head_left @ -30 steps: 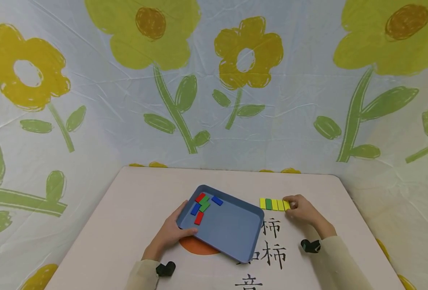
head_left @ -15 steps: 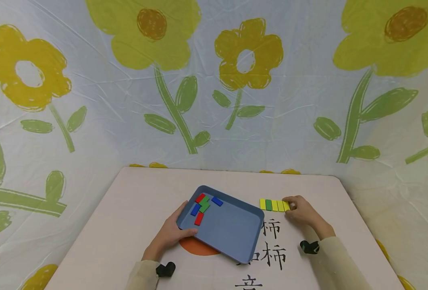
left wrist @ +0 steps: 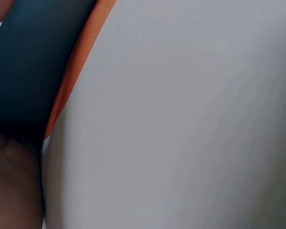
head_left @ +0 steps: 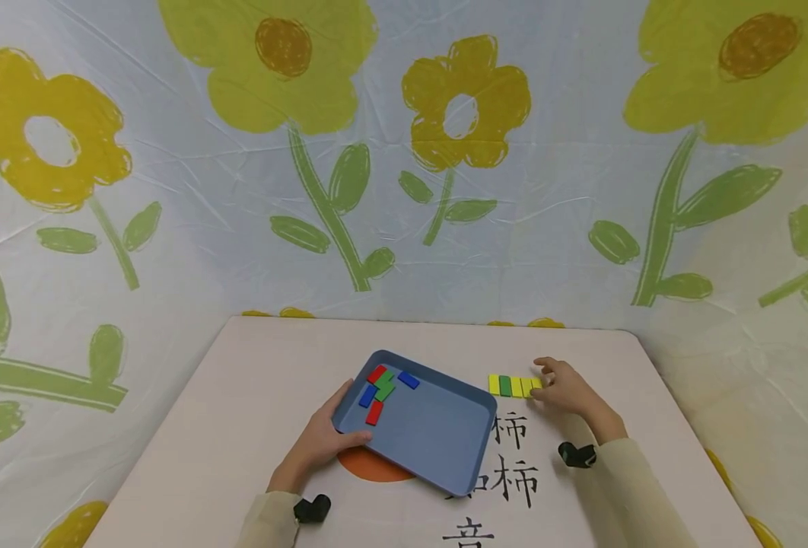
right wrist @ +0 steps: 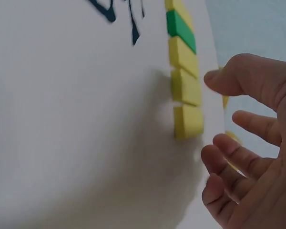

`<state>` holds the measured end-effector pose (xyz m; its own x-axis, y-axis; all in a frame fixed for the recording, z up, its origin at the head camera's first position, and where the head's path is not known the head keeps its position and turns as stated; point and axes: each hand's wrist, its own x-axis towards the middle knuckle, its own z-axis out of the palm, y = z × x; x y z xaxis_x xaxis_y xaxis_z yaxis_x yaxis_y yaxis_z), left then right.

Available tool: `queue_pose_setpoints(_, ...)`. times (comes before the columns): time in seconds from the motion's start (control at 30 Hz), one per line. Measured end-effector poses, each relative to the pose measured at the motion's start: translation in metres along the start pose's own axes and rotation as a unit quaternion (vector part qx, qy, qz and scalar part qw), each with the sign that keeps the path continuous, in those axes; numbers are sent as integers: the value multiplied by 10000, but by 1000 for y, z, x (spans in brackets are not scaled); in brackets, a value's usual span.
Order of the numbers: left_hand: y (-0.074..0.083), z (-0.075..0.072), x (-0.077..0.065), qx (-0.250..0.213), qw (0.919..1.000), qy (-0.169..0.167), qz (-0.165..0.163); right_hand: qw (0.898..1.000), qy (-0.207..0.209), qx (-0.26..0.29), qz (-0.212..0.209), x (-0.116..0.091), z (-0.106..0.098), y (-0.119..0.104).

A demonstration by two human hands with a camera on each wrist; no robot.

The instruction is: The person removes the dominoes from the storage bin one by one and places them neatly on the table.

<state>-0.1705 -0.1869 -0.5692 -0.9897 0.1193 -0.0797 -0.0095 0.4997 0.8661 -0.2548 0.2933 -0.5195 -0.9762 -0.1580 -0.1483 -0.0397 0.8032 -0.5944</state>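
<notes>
My left hand (head_left: 322, 438) grips a blue-grey rectangular tray (head_left: 438, 449) by its left corner, thumb over the near rim. In the left wrist view part of the hand (left wrist: 14, 186) shows beside the dark tray side (left wrist: 33, 62). Red, green and blue flat domino-like blocks (head_left: 385, 391) lie at the tray's left end. To the right of the tray, a row of yellow blocks (head_left: 516, 387) with one green block (right wrist: 180, 29) among them stands on the table. My right hand (head_left: 568, 388) is at the row's right end, thumb and fingers parted, holding nothing.
The pale table (head_left: 267, 358) carries black printed characters (head_left: 516, 479) and an orange printed shape (head_left: 376, 466), partly covered by the tray. A flower-printed cloth (head_left: 548, 190) hangs behind and at both sides.
My right hand has let go of the end yellow block, and its thumb and fingers have spread apart. The left hand and tray stay put.
</notes>
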Motion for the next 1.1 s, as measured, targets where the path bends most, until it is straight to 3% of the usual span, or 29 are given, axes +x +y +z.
queue_pose_setpoints(0.6,-1,-1,0,7,10000,11,-49,9920,-152,215,-1237,21,22,-96)
queue_pose_setpoints(0.87,-1,-2,0,31,10000,27,15,9864,-335,281,-1584,17,44,-144)
queue_pose_setpoints(1.1,-1,-1,0,27,10000,32,78,9751,-676,448,-2066,17,72,-169)
